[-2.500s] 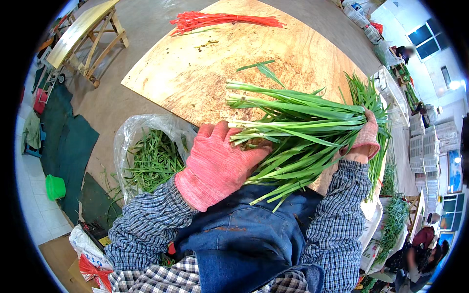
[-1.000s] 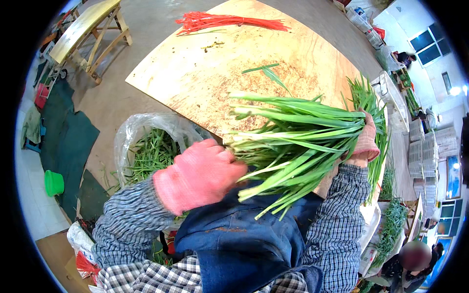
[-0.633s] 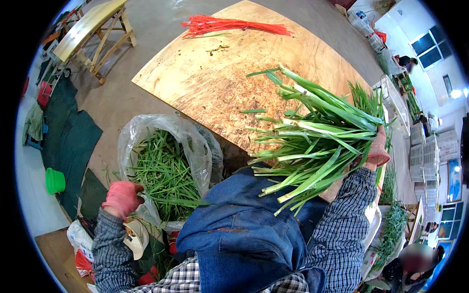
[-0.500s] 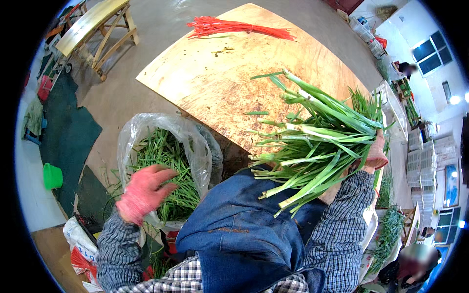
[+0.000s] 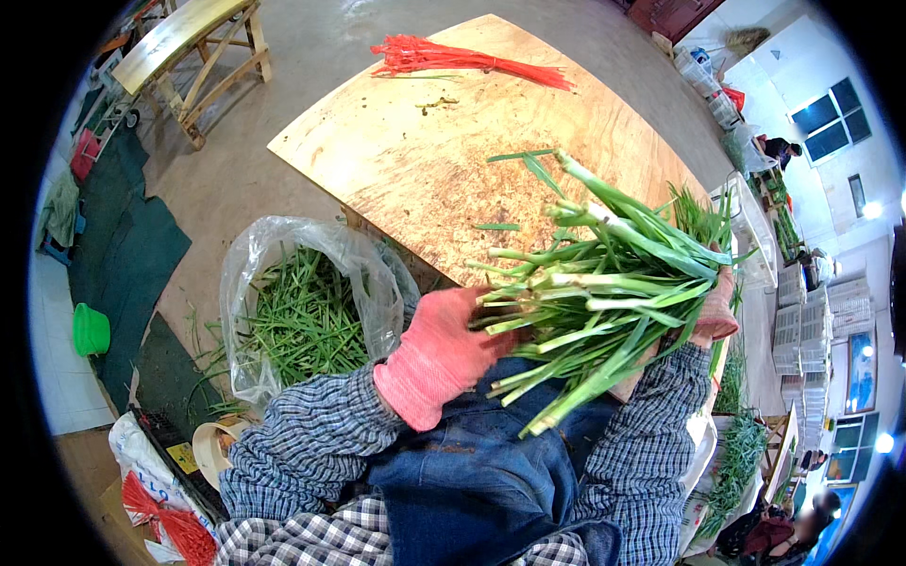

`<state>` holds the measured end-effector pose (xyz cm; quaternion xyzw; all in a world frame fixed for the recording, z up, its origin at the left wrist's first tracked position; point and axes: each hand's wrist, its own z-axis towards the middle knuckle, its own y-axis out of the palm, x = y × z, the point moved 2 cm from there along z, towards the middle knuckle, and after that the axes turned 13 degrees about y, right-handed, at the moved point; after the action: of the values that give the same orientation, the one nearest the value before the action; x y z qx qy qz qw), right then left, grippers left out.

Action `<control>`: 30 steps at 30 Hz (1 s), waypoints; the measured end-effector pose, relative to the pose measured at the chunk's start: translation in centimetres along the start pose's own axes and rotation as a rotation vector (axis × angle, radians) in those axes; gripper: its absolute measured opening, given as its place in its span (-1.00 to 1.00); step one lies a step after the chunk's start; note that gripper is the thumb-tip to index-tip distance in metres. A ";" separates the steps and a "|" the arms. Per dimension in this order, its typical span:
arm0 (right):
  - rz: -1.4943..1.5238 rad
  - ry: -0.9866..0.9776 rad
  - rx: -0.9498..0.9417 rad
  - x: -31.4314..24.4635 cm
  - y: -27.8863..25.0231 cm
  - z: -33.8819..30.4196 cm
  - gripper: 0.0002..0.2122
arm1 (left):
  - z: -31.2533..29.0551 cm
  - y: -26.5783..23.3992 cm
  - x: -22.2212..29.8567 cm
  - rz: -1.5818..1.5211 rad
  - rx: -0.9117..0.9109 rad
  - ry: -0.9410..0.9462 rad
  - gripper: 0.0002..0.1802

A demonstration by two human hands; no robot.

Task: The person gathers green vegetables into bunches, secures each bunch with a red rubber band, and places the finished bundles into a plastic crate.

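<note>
A loose bunch of green garlic (image 5: 613, 292), long flat leaves with pale stalk ends, lies over the near right edge of the wooden table. My right hand (image 5: 719, 307), in a pinkish glove, is closed round its leafy end, the fingers mostly covered by leaves. The pale ends fan out toward the left, and some hang over my blue apron (image 5: 462, 453). My left hand (image 5: 439, 354), in a pink glove, is at those cut ends; its fingers are blurred and partly hidden by the stalks.
A clear plastic bag (image 5: 247, 349) full of green leaf trimmings stands left of the wooden table (image 5: 377, 141). Red ties (image 5: 472, 61) lie on its far side. More greens (image 5: 736, 472) lie at the right; people work farther off. A green tub (image 5: 92, 329) sits at far left.
My left hand has moved right, from above the bag of trimmings to the pale ends of the bunch. My right hand keeps its hold on the green garlic.
</note>
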<state>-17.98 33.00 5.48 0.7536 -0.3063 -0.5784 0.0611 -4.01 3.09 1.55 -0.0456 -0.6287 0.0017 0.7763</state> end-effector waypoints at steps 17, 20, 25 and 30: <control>0.075 0.146 -0.059 0.8 -0.1 0.9 -0.84 | 2.5 -4.0 1.3 -0.254 0.014 -0.098 -0.66; 0.060 0.157 -0.146 1.3 0.5 0.7 -0.86 | 2.4 -2.1 0.5 -0.463 -0.011 -0.128 -0.73; 0.087 0.210 -0.275 0.9 -0.2 0.7 -0.83 | 1.6 -1.1 0.3 -0.497 -0.002 -0.192 -0.79; 0.288 0.166 -0.331 0.8 0.5 -0.6 -0.85 | -1.4 -5.2 -0.3 -0.346 -0.290 -0.141 -0.79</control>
<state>-17.53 32.01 5.18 0.7267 -0.3055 -0.5421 0.2909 -2.93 -2.23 1.38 -0.0480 -0.6736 -0.2186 0.7044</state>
